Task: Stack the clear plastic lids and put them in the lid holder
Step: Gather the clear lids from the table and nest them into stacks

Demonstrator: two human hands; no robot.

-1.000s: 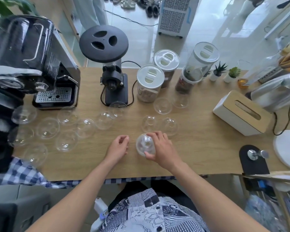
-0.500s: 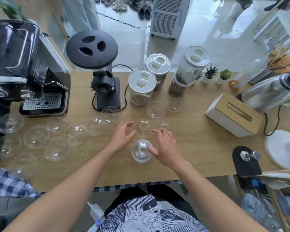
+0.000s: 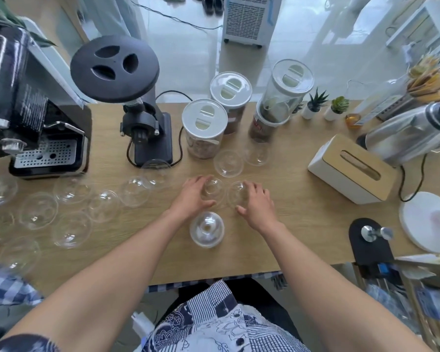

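Note:
Clear plastic dome lids lie scattered on the wooden counter (image 3: 302,224). A small stack of lids (image 3: 206,229) stands between my forearms, free of both hands. Just beyond it sit two single lids side by side. My left hand (image 3: 192,195) curls around the left lid (image 3: 214,187), thumb and fingers on its rim. My right hand (image 3: 258,205) closes on the right lid (image 3: 236,193) from the right side. Both lids still rest on the counter. Two more lids (image 3: 228,163) lie farther back, and several lids (image 3: 71,228) spread to the left.
Behind the lids stand a black grinder (image 3: 148,133), three canisters (image 3: 205,128) and an espresso machine (image 3: 36,123) at the left. A tissue box (image 3: 351,168) and a kettle (image 3: 412,130) sit to the right, a tamper on a black mat (image 3: 370,238) near the front edge.
My right hand let go of the lid stack, which now stands alone. Both hands moved forward and closed around the two single lids behind it.

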